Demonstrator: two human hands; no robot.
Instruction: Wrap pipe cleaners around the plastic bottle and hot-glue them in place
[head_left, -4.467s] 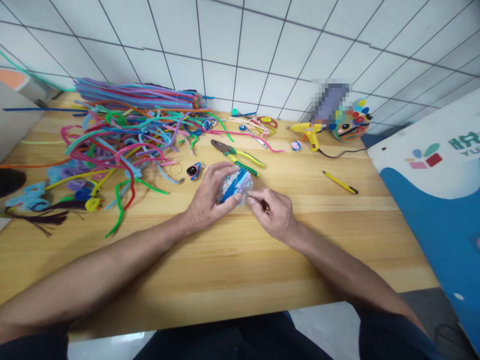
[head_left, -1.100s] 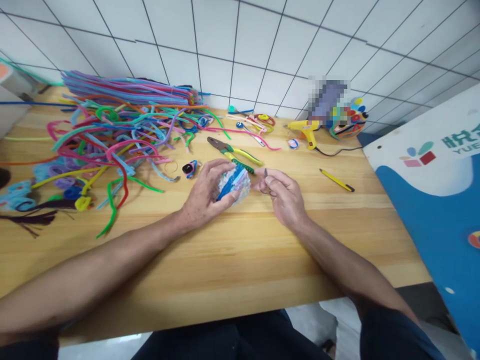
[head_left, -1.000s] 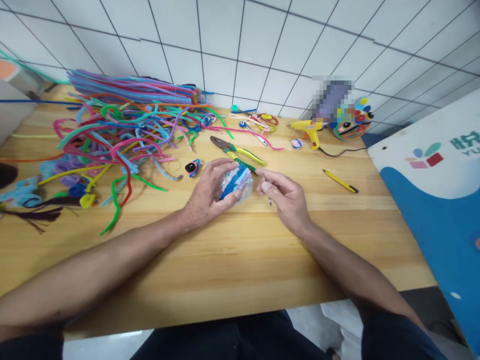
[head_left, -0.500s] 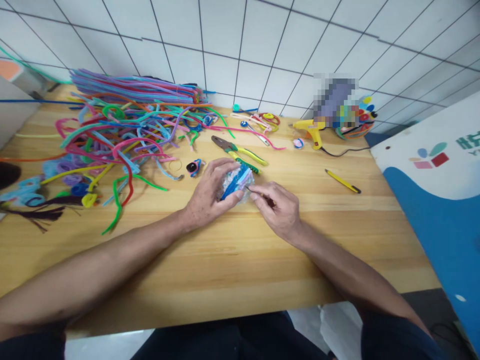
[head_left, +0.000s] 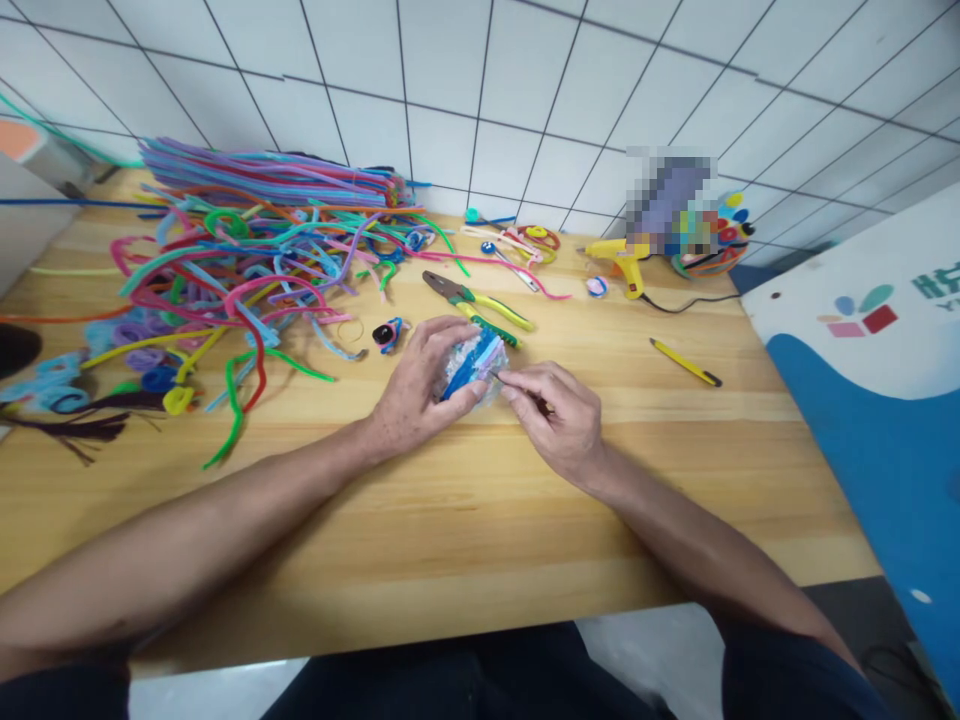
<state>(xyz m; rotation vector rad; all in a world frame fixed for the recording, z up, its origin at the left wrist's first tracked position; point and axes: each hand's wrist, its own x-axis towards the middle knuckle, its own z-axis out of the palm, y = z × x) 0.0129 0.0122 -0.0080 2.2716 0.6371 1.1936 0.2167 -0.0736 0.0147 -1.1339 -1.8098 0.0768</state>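
My left hand (head_left: 424, 385) curls round a small rounded bundle (head_left: 472, 362) with fuzzy blue, pale blue and lilac strips and a clear, shiny covering. Its thumb presses on the near side. At the bundle's right edge, my right hand (head_left: 556, 415) pinches a thin dark tool (head_left: 496, 376), its tip against the lilac part. Most of that tool is hidden in the fingers, so its kind does not show. Just behind the bundle lie pliers (head_left: 480, 300) with yellow and green handles. A small pink and blue piece with a black top (head_left: 388, 335) sits left of them.
A tangle of pipe cleaners (head_left: 247, 265) covers the table's left side, with a stacked bundle of pipe cleaners (head_left: 270, 175) behind. A yellow glue gun (head_left: 626, 265) with a cord stands at the back right. A yellow utility knife (head_left: 685, 362) lies to the right. Tiled wall (head_left: 442, 90) bounds the back.
My right hand has shifted very slightly, the dark tool still at the bundle's right edge. The left hand and the bundle look unchanged.
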